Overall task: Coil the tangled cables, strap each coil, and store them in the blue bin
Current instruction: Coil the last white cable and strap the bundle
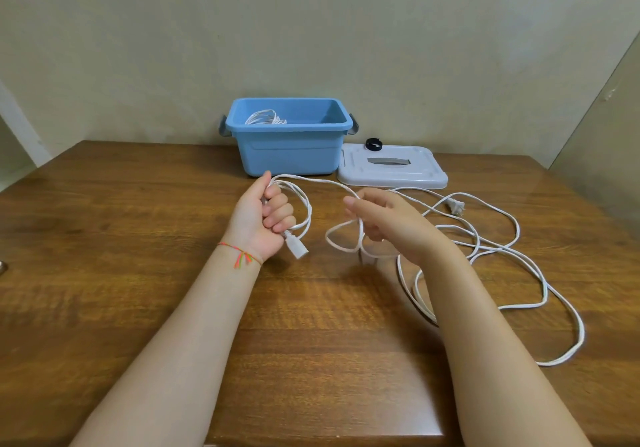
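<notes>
A wooden desk (138,273) stood against a pale wall. The left hand (261,216) was fisted around a few loops of the white cable (540,270); the right hand (384,219) pinched a strand, its remainder sprawled right. At the far edge, the blue bin (291,150) held a coil (265,117), beside its lid (391,169) and a black strap (373,144)

White cable (485,249) — half-coiled, sprawling beside blue bin (289,150)
</notes>
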